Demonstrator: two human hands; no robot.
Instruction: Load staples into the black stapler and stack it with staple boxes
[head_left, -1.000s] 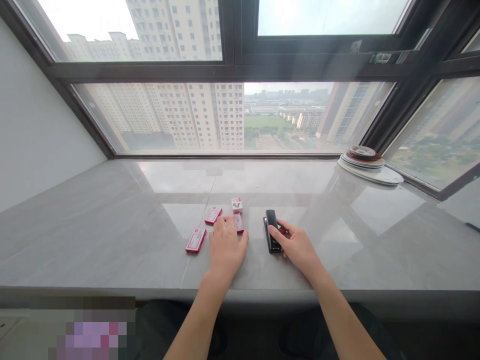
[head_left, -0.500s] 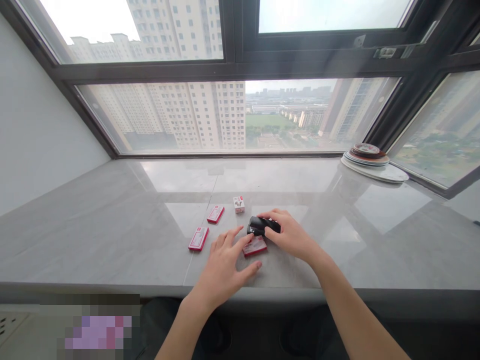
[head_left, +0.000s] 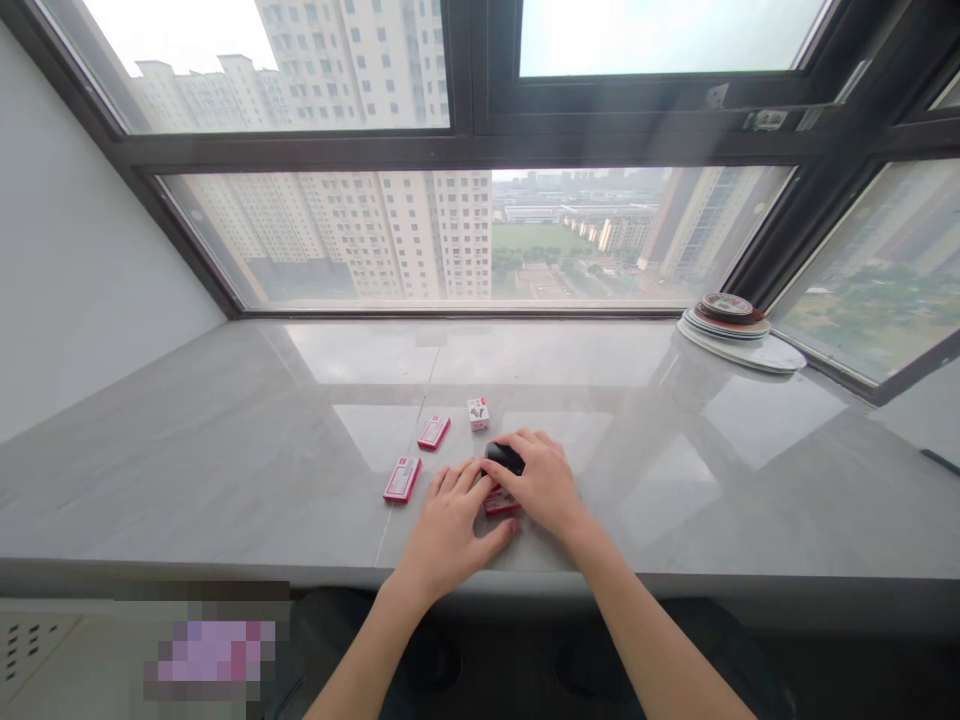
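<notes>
My right hand (head_left: 541, 483) is wrapped over a black stapler (head_left: 504, 458), whose far part shows past the fingers. My left hand (head_left: 454, 525) lies low on the counter with its thumb and fingers apart. Its fingertips reach the stapler's near left end, where the contact is partly hidden. Between the hands, a red and white box (head_left: 501, 502) lies flat, partly covered by the fingers. Two similar flat boxes lie to the left, a nearer box (head_left: 403, 480) and a farther box (head_left: 433, 433). A small white box (head_left: 478, 414) stands just beyond the stapler.
The grey stone counter (head_left: 225, 450) runs along a dark-framed window (head_left: 465, 150). A stack of plates (head_left: 727, 325) sits at the back right corner. A dark thin object (head_left: 940, 462) shows at the right edge. The counter's front edge is close to my wrists.
My right hand has moved left along the stapler, covering more of it and the box below. My left hand stays nearly in place, its fingers a little closer together.
</notes>
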